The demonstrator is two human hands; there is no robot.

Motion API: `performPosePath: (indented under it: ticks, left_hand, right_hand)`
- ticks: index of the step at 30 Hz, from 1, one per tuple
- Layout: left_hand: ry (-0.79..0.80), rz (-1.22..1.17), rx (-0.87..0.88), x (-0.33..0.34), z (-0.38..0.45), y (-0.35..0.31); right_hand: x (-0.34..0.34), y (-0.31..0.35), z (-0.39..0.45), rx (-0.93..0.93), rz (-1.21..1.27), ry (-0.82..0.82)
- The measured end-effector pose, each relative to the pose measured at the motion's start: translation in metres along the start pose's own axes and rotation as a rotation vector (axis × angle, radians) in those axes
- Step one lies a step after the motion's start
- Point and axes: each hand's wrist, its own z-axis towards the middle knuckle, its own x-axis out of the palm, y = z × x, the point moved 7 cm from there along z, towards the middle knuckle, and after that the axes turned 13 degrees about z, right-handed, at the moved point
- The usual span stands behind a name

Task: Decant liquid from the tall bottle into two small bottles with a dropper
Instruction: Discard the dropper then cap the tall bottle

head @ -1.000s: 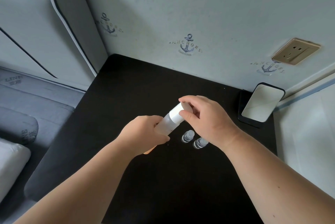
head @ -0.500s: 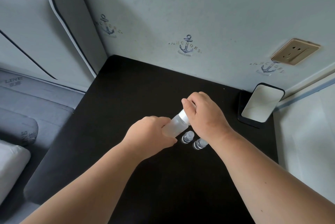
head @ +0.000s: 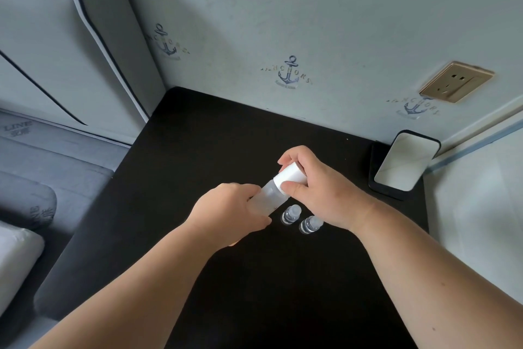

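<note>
While left hand (head: 230,211) holds tall bottle (head: 267,196), right hand (head: 319,193) pinches cap (head: 290,176).

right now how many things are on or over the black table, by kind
tall frosted plastic bottle with white cap: 1, held in both hands
small clear bottles: 2
black-cased phone leaning on the wall: 1
total: 4

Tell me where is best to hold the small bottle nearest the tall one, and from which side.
Probably pinch the small bottle round its clear body, below the cap, coming from above and the far side. It stands upright on the table, with the second small bottle close on its right and the tall bottle just left.
</note>
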Motion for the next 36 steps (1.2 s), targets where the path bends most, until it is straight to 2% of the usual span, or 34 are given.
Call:
performPosePath:
  ticks: [5,7,10,12,16,19,21,24,27,36]
  left_hand:
    - [-0.005,0.041,0.014,-0.001,0.001,-0.004]
    - [-0.004,0.039,0.012,0.000,0.000,-0.004]
    - [-0.014,0.031,0.008,0.001,-0.002,-0.001]
    - [-0.015,0.040,0.013,0.001,-0.002,-0.001]
    - [-0.011,0.052,0.025,0.002,-0.001,-0.005]
    - [-0.009,0.052,0.019,0.003,-0.001,-0.007]
    - [0.001,0.048,0.009,0.004,-0.002,-0.007]
    - [-0.005,0.041,0.007,0.003,-0.002,-0.006]
    - [-0.007,0.037,0.006,0.001,-0.002,-0.005]
    - [0.010,0.039,0.012,-0.001,-0.001,-0.008]
  right_hand:
    - [0.001,0.005,0.002,-0.038,-0.211,-0.119]
    - [0.004,0.001,0.001,-0.012,-0.114,-0.090]
    - [0.008,-0.007,-0.004,0.053,0.110,0.038]
    - [0.007,-0.010,-0.005,0.069,0.083,0.051]
    - [-0.001,-0.001,-0.002,-0.012,-0.124,-0.140]
    - [-0.001,0.000,-0.001,-0.017,-0.163,-0.217]
    - [0.003,-0.007,0.000,0.003,-0.045,-0.176]
    - [0.009,-0.013,-0.004,0.017,0.250,-0.020]
    - [0.010,-0.014,-0.007,0.012,0.308,0.038]
    - [-0.003,-0.004,-0.010,-0.060,-0.031,-0.223]
